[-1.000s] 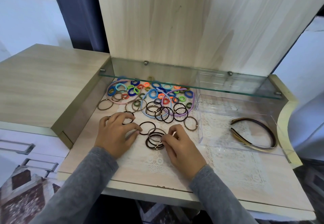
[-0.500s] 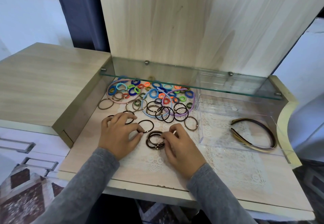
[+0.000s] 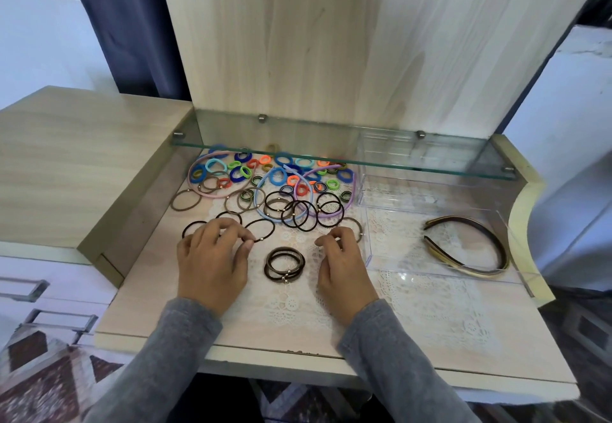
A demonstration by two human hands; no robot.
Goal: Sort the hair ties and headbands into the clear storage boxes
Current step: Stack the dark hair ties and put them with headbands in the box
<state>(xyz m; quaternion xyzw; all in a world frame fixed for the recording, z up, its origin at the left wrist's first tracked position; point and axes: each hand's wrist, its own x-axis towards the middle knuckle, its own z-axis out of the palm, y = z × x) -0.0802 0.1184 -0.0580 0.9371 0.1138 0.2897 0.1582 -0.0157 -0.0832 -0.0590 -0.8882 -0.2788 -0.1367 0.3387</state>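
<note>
A small stack of brown hair ties [image 3: 284,264] lies on the lace mat between my hands. My left hand [image 3: 212,258] sits left of it, thumb and forefinger pinching the near edge of a single black hair tie [image 3: 261,229]. My right hand [image 3: 342,265] rests right of the stack with loosely curled fingers that hold nothing; a brown hair tie [image 3: 357,225] peeks out behind it. Farther back lie loose black hair ties [image 3: 308,212], a heap of coloured hair ties [image 3: 265,172] and pastel headbands [image 3: 331,214]. A clear storage box [image 3: 447,277] on the right holds dark and gold headbands [image 3: 470,245].
A second clear box [image 3: 397,192] stands behind the first, partly under a glass shelf [image 3: 331,157] that overhangs the back of the heap. A raised wooden cabinet top [image 3: 73,164] borders the left side. The desk's front edge [image 3: 298,354] runs below my wrists.
My right hand has let go of the brown stack and shifted right. My left hand's fingers have closed on the edge of the black hair tie. The stack now lies uncovered between my hands.
</note>
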